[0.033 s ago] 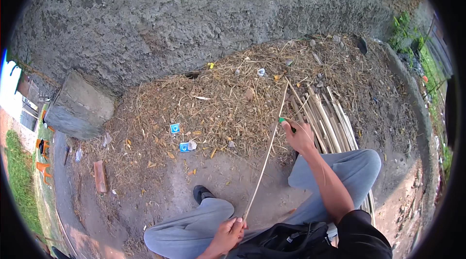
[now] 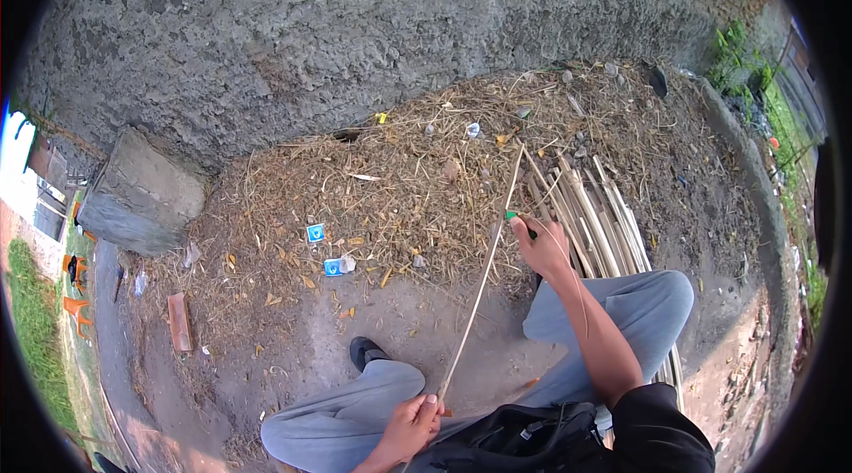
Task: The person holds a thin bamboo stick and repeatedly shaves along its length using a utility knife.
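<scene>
A long, thin pale strip of split cane or bamboo (image 2: 476, 306) slants from my lap up to the littered ground. My left hand (image 2: 411, 429) is closed round its lower end, above my left thigh. Farther up the strip, my right hand (image 2: 543, 248) grips a small green-and-black tool (image 2: 509, 216), held against the strip. The tool's working edge is too small to make out. A fine curled fibre (image 2: 583, 306) hangs over my right forearm. Right beside that hand, a bundle of similar pale strips (image 2: 596, 216) lies on the ground, partly hidden by my right leg.
A rough grey wall (image 2: 355, 20) runs along the back. At left are a concrete block (image 2: 146, 193) and a reddish brick (image 2: 180, 323). Two blue packets (image 2: 334, 267) lie among dry shavings (image 2: 399, 198). Orange chairs (image 2: 77, 313) stand at the far left, and a concrete kerb (image 2: 754, 171) edges the right.
The whole view has shifted slightly to the left. Both hands keep their grips, and the strip stays at nearly the same slant.
</scene>
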